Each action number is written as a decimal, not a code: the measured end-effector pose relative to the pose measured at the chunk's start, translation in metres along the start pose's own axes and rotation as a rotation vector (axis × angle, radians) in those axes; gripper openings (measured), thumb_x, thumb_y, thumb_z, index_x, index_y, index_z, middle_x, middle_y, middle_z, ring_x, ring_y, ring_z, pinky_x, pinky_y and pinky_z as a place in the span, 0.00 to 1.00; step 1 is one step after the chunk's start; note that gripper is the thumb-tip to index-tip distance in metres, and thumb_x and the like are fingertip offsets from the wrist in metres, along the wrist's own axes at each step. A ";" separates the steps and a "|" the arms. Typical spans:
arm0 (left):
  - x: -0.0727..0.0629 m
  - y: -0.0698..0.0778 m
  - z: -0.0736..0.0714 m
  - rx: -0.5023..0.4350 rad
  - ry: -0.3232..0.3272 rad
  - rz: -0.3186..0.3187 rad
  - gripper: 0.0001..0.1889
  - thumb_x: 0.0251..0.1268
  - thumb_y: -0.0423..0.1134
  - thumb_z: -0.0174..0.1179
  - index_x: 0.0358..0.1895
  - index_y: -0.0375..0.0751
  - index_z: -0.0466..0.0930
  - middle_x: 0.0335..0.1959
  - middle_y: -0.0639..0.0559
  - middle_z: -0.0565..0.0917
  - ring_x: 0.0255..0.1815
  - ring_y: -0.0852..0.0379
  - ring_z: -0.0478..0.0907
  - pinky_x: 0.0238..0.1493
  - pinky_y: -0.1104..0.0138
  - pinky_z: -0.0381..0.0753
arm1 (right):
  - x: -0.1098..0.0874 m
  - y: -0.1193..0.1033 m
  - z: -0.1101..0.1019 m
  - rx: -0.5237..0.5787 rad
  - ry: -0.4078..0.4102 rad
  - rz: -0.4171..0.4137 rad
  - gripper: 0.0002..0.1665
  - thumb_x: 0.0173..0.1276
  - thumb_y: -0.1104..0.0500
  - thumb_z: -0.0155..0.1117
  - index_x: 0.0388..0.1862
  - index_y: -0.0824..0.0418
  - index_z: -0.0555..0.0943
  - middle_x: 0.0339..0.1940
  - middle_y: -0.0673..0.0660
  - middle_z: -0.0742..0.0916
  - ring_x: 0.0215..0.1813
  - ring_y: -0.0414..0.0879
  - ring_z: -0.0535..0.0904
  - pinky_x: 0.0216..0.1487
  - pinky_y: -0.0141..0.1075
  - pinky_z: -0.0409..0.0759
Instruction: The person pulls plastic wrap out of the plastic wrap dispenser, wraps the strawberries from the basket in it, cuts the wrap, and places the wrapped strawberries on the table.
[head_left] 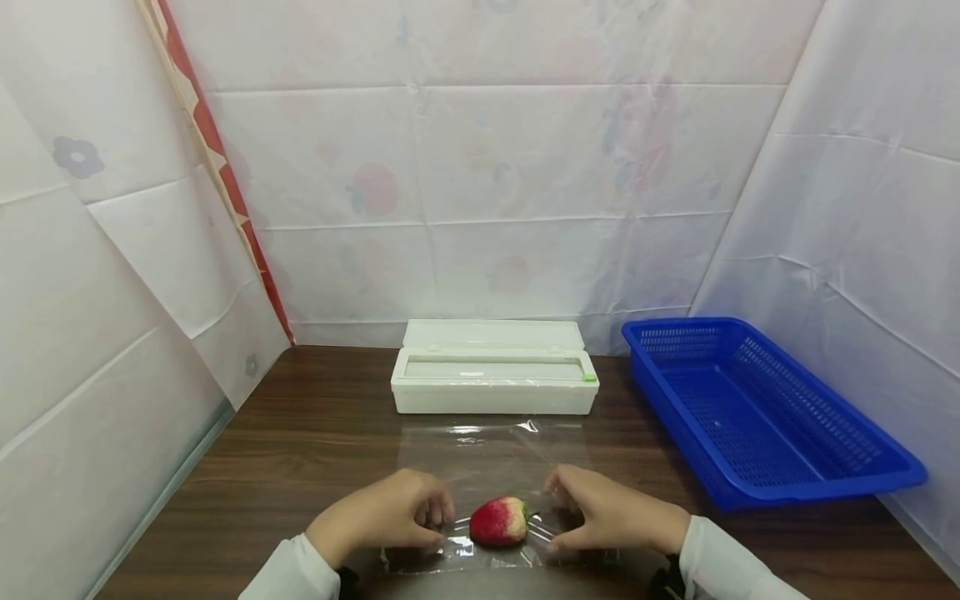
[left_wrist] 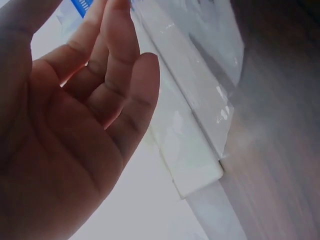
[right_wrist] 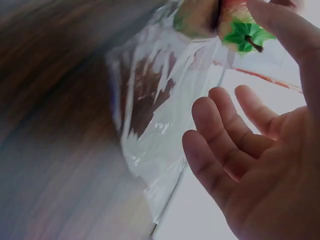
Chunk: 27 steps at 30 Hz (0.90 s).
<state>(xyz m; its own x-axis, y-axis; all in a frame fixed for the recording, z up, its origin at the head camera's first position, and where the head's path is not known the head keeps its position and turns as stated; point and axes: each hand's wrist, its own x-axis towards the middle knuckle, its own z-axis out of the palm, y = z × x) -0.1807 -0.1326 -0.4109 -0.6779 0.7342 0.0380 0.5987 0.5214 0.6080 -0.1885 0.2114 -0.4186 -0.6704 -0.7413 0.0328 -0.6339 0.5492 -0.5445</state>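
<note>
Plastic film point(head_left: 487, 462) looks thin and clingy, best pinched at its near corners. On it, between left hand point(head_left: 386, 510) and right hand point(head_left: 611, 510), both relaxed and grasping nothing, sits the fruit point(head_left: 498, 522), likely light and firm, easiest held round its sides.

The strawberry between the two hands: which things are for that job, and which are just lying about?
Probably for the job:
strawberry
clear film under it
white box at the film's far end
left hand
right hand

Seemingly just lying about:
blue basket, off to the right
</note>
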 end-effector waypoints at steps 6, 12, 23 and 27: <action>-0.002 0.003 0.006 -0.030 -0.060 0.011 0.15 0.47 0.41 0.81 0.32 0.50 0.81 0.26 0.66 0.77 0.28 0.70 0.74 0.30 0.75 0.77 | -0.007 -0.002 0.000 -0.036 -0.095 -0.103 0.24 0.56 0.38 0.77 0.37 0.50 0.75 0.28 0.39 0.77 0.30 0.30 0.72 0.30 0.24 0.75; -0.002 0.005 0.010 -0.013 -0.092 -0.003 0.19 0.41 0.45 0.84 0.31 0.52 0.79 0.25 0.66 0.76 0.27 0.71 0.72 0.29 0.75 0.76 | -0.010 -0.004 0.002 -0.082 -0.139 -0.121 0.23 0.51 0.39 0.80 0.33 0.46 0.76 0.27 0.37 0.75 0.31 0.28 0.70 0.30 0.23 0.73; 0.003 0.006 0.013 0.016 -0.117 0.000 0.11 0.49 0.35 0.78 0.28 0.51 0.83 0.24 0.67 0.75 0.27 0.73 0.72 0.29 0.76 0.75 | -0.010 0.000 0.003 -0.074 -0.177 -0.182 0.12 0.58 0.52 0.79 0.32 0.48 0.81 0.27 0.36 0.77 0.30 0.25 0.72 0.30 0.20 0.74; 0.004 0.006 0.013 0.039 -0.124 0.071 0.08 0.52 0.33 0.75 0.25 0.50 0.84 0.23 0.70 0.75 0.26 0.76 0.71 0.28 0.79 0.75 | -0.010 0.001 0.004 -0.078 -0.174 -0.201 0.08 0.62 0.56 0.75 0.31 0.48 0.82 0.28 0.34 0.76 0.30 0.24 0.72 0.29 0.19 0.74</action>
<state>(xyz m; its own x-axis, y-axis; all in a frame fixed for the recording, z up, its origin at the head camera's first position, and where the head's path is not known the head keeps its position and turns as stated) -0.1745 -0.1207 -0.4175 -0.5767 0.8167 -0.0202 0.6608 0.4809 0.5763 -0.1814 0.2178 -0.4228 -0.4564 -0.8896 -0.0147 -0.7798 0.4079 -0.4749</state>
